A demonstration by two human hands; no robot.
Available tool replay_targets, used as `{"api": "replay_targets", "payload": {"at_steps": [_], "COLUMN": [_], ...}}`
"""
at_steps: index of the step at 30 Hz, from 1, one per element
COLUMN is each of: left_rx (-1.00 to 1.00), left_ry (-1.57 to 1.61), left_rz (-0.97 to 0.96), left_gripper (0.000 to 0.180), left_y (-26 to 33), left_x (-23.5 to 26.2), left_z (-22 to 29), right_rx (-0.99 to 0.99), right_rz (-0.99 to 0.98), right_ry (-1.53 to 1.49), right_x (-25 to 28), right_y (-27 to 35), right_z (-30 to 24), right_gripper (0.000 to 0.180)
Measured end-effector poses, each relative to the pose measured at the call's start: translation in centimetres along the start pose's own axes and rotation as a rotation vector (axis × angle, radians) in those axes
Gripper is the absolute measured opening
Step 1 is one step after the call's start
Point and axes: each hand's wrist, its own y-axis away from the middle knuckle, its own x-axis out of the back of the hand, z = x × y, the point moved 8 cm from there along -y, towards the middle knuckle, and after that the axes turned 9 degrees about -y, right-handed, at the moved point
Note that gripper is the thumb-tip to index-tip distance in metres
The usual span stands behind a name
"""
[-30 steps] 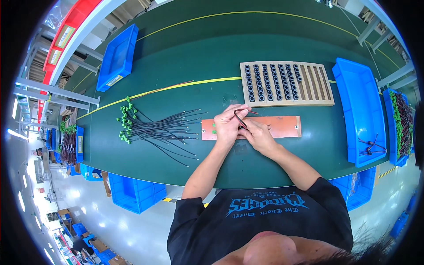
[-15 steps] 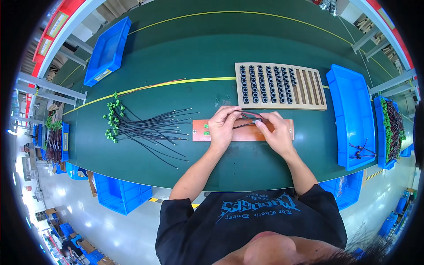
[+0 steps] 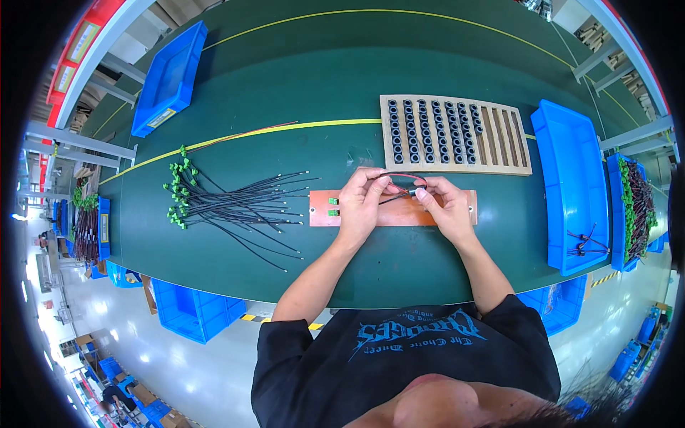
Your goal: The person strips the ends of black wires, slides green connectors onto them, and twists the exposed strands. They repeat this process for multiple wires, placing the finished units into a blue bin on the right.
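Over an orange-brown board (image 3: 399, 220), my left hand (image 3: 361, 205) is closed with thumb and finger on a red and black wire (image 3: 408, 175) that loops across to the other hand. My right hand (image 3: 448, 207) pinches a small black cylindrical part (image 3: 413, 192) at the wire, its thumb on top. How the wire runs inside the fingers is hidden. Two green connectors (image 3: 333, 207) sit at the board's left end, next to my left hand. Farther left lies a fan of black cables (image 3: 235, 203) with green connectors (image 3: 178, 187) at one end.
A wooden rack (image 3: 492, 168) with rows of black ring-shaped parts stands behind the board. On the right is a long blue bin (image 3: 573, 178) with a few wires inside; another blue bin (image 3: 617, 214) beyond it holds bundled cables. A blue tray (image 3: 170, 80) lies far left.
The wire loop between my hands has shifted, and its red strand shows more now. Both hands stay over the board with small finger movements. The view has shifted slightly.
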Motion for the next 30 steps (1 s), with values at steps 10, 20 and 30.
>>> {"api": "replay_targets", "payload": {"at_steps": [10, 20, 30], "left_rx": [-0.024, -0.124, 0.095], "left_ry": [0.023, -0.155, 0.09], "left_rz": [-0.112, -0.218, -0.296], "left_gripper": [0.013, 0.017, 0.015], "left_y": [0.7, 0.7, 0.3], "left_x": [-0.1, -1.2, -1.3], "left_z": [0.3, 1.0, -0.7], "right_rx": [0.055, 0.128, 0.01], "right_rz": [0.007, -0.072, -0.214], "right_ry": [0.043, -0.154, -0.164], "right_x": [0.4, 0.5, -1.2], "right_y": [0.0, 0.4, 0.8], "right_z": [0.1, 0.9, -0.9], "right_gripper": [0.019, 0.016, 0.032]}}
